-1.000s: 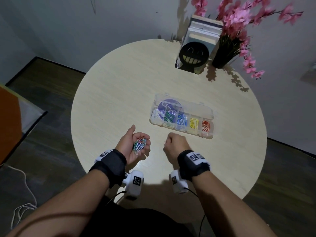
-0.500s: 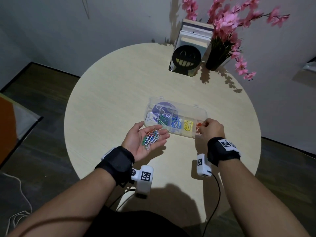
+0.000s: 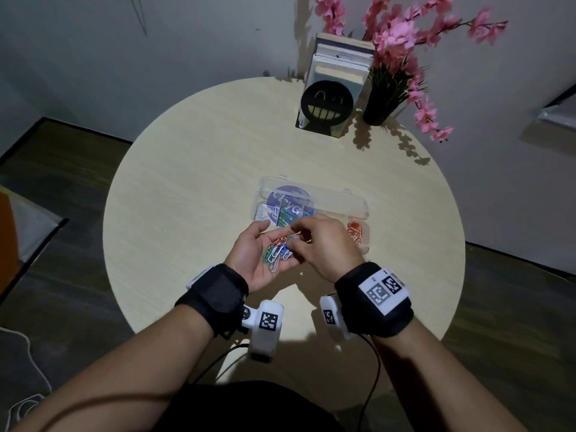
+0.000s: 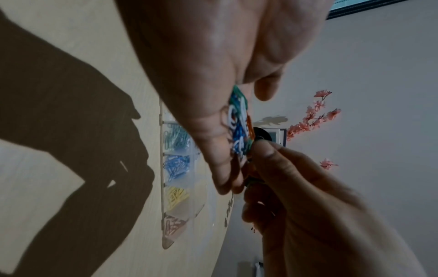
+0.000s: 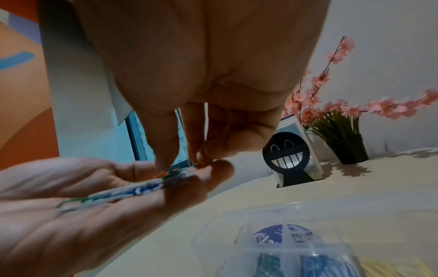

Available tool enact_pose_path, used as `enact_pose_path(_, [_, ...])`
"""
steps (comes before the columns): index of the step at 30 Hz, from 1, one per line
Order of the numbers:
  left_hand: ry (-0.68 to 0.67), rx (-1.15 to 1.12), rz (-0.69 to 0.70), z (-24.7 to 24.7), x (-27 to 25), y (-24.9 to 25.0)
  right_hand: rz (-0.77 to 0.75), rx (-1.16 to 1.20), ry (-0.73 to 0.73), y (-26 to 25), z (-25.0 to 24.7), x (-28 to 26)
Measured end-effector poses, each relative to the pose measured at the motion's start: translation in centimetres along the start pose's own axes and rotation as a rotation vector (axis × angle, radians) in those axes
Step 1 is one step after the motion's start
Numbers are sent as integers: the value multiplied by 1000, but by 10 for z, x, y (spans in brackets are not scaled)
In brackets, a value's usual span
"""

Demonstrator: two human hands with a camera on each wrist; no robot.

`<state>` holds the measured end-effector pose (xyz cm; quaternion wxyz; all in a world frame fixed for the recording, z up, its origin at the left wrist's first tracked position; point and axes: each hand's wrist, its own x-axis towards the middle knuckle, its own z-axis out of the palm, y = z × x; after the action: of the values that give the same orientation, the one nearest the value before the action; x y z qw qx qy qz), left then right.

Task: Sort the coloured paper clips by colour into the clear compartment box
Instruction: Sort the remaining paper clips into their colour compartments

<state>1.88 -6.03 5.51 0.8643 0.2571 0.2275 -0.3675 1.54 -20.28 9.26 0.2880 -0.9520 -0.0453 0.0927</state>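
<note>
My left hand (image 3: 255, 257) lies palm up above the table, just in front of the clear compartment box (image 3: 358, 202). It cradles a small heap of mixed paper clips (image 3: 277, 249) in green, blue, white and orange. My right hand (image 3: 324, 244) reaches over from the right. Its thumb and forefinger pinch an orange clip (image 5: 163, 173) at the top of the heap. The box stands open and holds sorted white, green (image 4: 176, 137), blue (image 4: 177, 165), yellow (image 4: 176, 195) and orange clips (image 3: 355, 230), partly hidden behind my right hand.
The round pale wooden table (image 3: 187, 182) carries a smiley-face bookend with books (image 3: 327, 106) and a black vase of pink flowers (image 3: 381, 104) at the back. Its near edge runs under my wrists, and dark floor surrounds it.
My right hand has come back from the orange compartment at the box's right end to my left palm and now pinches a clip. The left hand has opened out flat.
</note>
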Motion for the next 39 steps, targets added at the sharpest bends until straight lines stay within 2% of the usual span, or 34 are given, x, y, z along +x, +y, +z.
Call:
enact_pose_path(5, [18, 52, -11, 1, -1, -4, 59, -63, 3, -2, 8, 0])
enact_pose_path(15, [20, 103, -44, 3, -4, -6, 184, -2, 3, -10, 7, -5])
enact_pose_path(22, [8, 103, -37, 3, -5, -5, 137, -75, -33, -11, 5, -4])
enact_pose_path(29, [-14, 116, -60, 2, -5, -4, 147, -49, -48, -9, 6, -2])
enact_pose_path(34, [-19, 144, -66, 6, -5, -3, 154, 24, -48, -8, 9, -1])
enact_pose_path(39, [29, 180, -45, 5, -3, -2, 229, 268, 23, 1, 5, 3])
